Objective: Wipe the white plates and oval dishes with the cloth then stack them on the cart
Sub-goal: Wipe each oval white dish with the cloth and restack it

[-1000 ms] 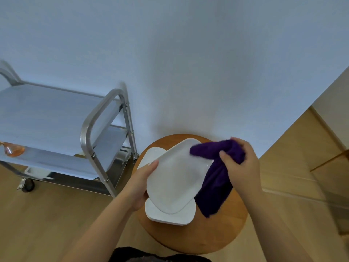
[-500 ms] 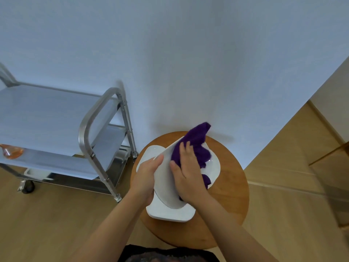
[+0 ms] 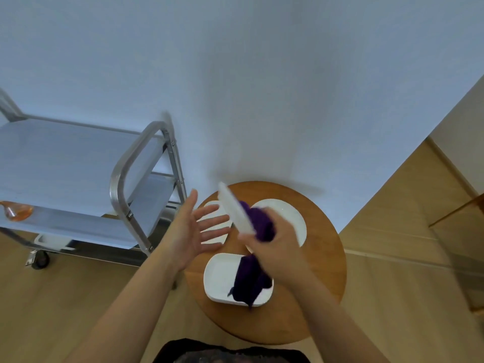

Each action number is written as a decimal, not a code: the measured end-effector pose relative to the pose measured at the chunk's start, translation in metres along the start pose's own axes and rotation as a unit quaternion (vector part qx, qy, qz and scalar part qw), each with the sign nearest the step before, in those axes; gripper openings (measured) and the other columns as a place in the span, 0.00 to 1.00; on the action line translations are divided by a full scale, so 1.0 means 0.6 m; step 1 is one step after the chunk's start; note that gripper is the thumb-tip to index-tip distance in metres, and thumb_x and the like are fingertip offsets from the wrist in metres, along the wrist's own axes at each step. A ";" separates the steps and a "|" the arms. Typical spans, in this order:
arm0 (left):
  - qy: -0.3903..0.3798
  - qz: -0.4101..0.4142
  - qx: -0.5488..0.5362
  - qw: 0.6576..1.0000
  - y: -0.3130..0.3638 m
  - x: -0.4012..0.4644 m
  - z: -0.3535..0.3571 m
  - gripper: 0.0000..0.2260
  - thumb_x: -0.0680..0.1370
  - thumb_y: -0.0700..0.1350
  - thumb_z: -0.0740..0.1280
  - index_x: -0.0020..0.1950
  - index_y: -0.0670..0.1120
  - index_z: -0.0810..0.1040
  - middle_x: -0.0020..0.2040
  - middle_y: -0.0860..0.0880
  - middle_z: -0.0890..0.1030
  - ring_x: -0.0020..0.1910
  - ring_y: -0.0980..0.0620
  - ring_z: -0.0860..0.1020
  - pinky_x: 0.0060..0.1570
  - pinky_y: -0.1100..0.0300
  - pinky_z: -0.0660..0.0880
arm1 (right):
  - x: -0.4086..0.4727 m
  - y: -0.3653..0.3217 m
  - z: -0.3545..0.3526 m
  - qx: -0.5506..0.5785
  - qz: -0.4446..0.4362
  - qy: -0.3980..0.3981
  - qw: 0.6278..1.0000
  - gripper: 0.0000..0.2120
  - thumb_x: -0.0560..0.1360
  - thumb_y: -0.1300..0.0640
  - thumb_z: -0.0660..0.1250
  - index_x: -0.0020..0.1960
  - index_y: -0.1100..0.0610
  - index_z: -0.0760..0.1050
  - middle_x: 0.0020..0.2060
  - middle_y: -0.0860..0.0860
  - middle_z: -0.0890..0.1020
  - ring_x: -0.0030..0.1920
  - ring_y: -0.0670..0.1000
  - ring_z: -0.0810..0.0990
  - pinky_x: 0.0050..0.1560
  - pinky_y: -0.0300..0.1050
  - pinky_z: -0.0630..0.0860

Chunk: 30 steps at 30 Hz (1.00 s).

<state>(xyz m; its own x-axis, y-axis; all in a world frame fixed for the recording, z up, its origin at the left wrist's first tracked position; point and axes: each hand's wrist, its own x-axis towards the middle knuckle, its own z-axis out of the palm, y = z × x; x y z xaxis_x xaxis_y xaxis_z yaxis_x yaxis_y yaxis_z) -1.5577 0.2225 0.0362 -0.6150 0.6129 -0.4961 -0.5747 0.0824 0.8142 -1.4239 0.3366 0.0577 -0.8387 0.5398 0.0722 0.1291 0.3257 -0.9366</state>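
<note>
A round wooden tabletop [image 3: 322, 260] carries a round white plate [image 3: 290, 216], a white dish [image 3: 220, 279] at its near side and another white dish [image 3: 213, 205] at its left edge.

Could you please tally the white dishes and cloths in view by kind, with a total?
Held dish, seen edge-on: 1
Round plate on the stool: 1
Rounded-rectangular dishes on the stool: 2
Purple cloth: 1
Total: 5
</note>
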 end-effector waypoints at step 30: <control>-0.233 0.101 0.242 0.936 0.063 -0.030 0.031 0.16 0.60 0.30 0.68 0.45 0.42 0.81 0.44 0.41 0.83 0.46 0.43 0.82 0.45 0.51 0.81 | 0.102 -0.056 -0.080 -0.149 -0.011 -0.330 0.932 0.22 0.63 0.52 0.80 0.49 0.39 0.72 0.44 0.37 0.79 0.48 0.44 0.79 0.48 0.40 0.79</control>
<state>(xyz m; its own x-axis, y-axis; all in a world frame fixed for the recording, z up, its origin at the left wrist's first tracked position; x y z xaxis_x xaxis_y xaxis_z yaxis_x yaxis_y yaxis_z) -1.5582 0.2290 0.0815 -0.3171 0.9215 -0.2241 -0.0913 0.2056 0.9744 -1.4541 0.3963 0.1099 -0.9729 -0.0323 -0.2289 0.1671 0.5858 -0.7931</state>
